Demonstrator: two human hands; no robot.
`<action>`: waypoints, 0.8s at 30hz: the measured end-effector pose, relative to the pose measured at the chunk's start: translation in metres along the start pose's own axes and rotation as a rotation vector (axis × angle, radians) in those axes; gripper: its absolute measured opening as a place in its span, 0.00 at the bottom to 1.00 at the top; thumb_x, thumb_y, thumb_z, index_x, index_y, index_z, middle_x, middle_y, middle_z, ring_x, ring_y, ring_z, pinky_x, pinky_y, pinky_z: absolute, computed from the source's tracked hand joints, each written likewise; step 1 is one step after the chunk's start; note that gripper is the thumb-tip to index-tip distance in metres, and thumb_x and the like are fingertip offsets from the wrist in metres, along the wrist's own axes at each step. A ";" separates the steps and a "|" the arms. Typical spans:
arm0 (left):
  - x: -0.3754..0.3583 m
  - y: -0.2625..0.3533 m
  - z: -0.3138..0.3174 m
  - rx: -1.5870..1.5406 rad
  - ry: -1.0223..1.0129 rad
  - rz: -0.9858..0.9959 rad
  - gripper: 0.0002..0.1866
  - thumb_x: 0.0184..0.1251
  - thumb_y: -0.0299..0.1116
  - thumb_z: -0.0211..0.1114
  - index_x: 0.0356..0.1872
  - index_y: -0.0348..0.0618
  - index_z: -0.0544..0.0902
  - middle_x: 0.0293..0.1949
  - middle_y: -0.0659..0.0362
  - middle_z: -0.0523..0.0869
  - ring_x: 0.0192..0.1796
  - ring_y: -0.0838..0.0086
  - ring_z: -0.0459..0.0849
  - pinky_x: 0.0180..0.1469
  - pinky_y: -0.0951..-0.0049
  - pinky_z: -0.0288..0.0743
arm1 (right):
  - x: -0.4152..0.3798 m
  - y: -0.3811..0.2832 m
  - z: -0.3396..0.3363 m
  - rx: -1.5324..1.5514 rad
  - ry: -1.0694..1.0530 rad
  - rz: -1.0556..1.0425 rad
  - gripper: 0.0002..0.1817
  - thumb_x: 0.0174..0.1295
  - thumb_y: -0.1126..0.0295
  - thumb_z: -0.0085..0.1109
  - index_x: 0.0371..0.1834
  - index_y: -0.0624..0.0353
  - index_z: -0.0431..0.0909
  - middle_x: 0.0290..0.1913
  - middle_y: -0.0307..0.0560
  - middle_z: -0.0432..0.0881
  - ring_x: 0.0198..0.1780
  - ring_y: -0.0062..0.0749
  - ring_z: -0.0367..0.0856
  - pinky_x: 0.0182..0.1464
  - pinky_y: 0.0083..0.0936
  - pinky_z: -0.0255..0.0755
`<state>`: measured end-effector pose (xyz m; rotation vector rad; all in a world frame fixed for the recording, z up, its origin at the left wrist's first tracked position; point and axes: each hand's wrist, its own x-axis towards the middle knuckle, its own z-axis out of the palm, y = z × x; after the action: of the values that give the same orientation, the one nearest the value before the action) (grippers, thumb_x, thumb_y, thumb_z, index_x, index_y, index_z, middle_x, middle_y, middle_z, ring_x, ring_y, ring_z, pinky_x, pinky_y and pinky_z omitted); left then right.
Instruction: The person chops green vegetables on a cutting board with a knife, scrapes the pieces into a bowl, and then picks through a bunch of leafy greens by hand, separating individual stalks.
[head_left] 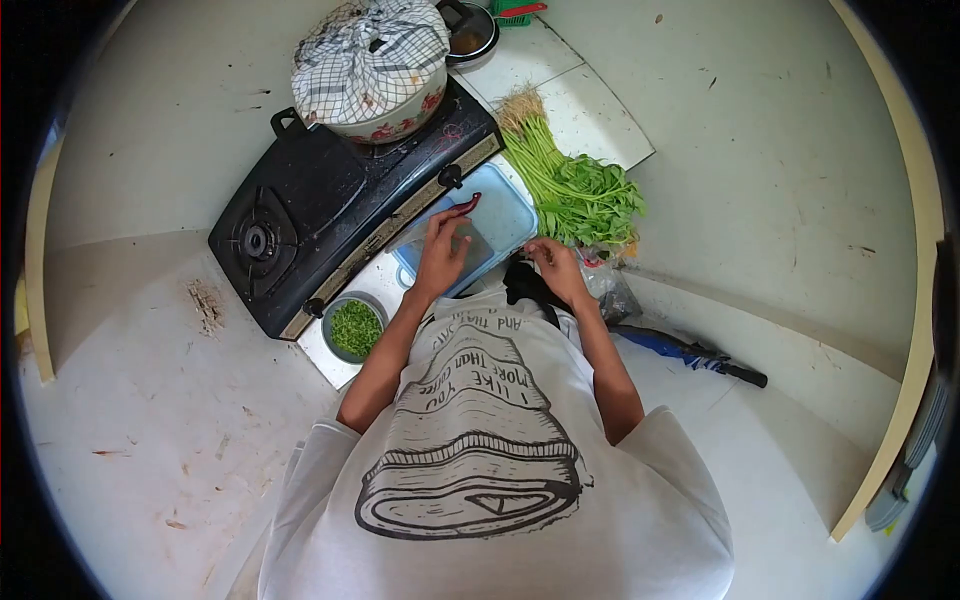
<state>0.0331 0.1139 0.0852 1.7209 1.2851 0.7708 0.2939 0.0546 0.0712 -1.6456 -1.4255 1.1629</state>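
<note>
My left hand (441, 262) is over the blue chopping board (515, 207), fingers bent. At its fingertips is a dark red chili pepper (466, 206), its curved end pointing away from me. My right hand (556, 268) is at the board's right edge with fingers curled in; anything between them is too small to make out. Beyond it, just off the board, lies a bundle of leafy green stems (575, 185) with roots attached. A grey bowl (378, 309) of chopped greens (355, 330) stands to the left of my left forearm.
A black two-burner gas stove (310, 200) borders the board on the left. A large pot (385, 128) with a checked cloth (365, 60) over its lid sits on the far burner. Behind are a small dark pan (470, 40) and a green basket (515, 12). A clear plastic bag (612, 290) lies near my right wrist.
</note>
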 end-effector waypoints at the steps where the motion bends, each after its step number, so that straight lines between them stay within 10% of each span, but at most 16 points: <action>1: 0.002 0.000 0.002 0.017 -0.001 0.004 0.19 0.71 0.22 0.65 0.61 0.44 0.81 0.64 0.53 0.74 0.47 0.71 0.85 0.38 0.74 0.80 | 0.006 0.002 -0.006 0.009 0.018 -0.022 0.11 0.74 0.72 0.56 0.50 0.67 0.84 0.40 0.54 0.90 0.39 0.36 0.89 0.44 0.30 0.80; 24: 0.048 0.019 0.080 -0.024 0.131 -0.184 0.14 0.72 0.26 0.65 0.57 0.42 0.82 0.52 0.47 0.82 0.45 0.57 0.85 0.49 0.62 0.81 | 0.150 0.047 -0.066 -0.731 -0.088 -0.269 0.14 0.58 0.69 0.64 0.48 0.56 0.82 0.49 0.51 0.81 0.45 0.53 0.86 0.46 0.48 0.81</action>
<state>0.1228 0.1366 0.0651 1.5286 1.4931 0.7975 0.3744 0.1969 0.0240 -1.7824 -2.2234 0.5870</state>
